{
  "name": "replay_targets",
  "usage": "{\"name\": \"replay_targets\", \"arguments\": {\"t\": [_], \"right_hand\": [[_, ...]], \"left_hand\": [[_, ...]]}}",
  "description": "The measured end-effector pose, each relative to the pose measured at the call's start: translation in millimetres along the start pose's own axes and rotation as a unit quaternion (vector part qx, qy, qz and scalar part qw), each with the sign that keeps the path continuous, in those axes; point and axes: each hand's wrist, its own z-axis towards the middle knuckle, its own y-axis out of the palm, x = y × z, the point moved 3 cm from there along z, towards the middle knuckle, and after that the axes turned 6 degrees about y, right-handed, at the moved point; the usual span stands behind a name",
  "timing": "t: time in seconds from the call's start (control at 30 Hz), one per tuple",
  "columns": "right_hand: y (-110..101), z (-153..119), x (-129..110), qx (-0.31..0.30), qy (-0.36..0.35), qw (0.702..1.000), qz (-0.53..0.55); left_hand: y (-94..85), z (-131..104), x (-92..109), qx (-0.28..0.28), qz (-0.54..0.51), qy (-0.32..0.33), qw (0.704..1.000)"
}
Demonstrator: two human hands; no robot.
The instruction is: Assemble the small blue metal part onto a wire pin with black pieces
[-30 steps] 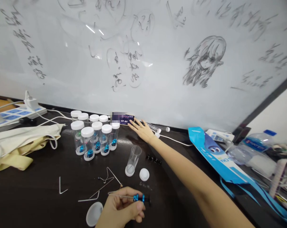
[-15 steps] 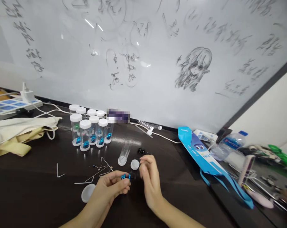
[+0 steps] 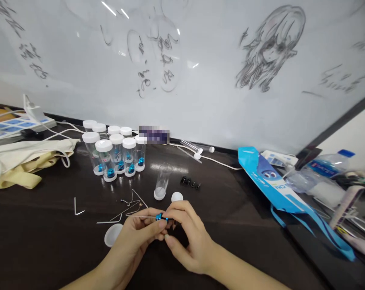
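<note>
My left hand pinches a small shiny blue metal part between thumb and fingers. A thin metal rod runs leftward from it. My right hand curls over the part's dark right end, its fingertips close to or touching it and its thumb apart below; the fingers partly hide that end. Just beyond the hands are a white cap, an uncapped clear tube standing on its white base and several black screws. Left of my left hand lie a white round lid and an L-shaped hex key.
Several capped clear tubes with blue parts inside stand at the back left. Another hex key lies farther left, near a cream cloth bag. To the right are a blue packet and a water bottle. A whiteboard rises behind.
My right hand has moved left, and its fingers now reach over the blue part. My left hand still pinches that part. The camera's view has shifted somewhat.
</note>
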Motion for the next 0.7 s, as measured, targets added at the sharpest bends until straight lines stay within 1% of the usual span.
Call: {"name": "replay_targets", "arguments": {"t": [0.17, 0.33, 0.57, 0.7], "right_hand": [[-3.5, -1.0, -0.1, 0.035, -0.002, 0.999, -0.006], [-4.0, 0.6, -0.2, 0.049, 0.002, 0.999, -0.009], [-3.0, -1.5, 1.9, 0.082, -0.006, 0.996, -0.028], [-3.6, -1.1, 4.1, 0.090, 0.000, 0.995, -0.038]], "left_hand": [[-3.5, 0.2, -0.9, -0.017, -0.010, 0.014, 1.000], [-3.6, -0.8, -1.5, -0.025, -0.005, 0.016, 1.000], [-4.6, -1.6, -0.6, -0.019, -0.010, 0.013, 1.000], [-4.1, -1.5, -0.1, -0.010, -0.017, 0.010, 1.000]]}}
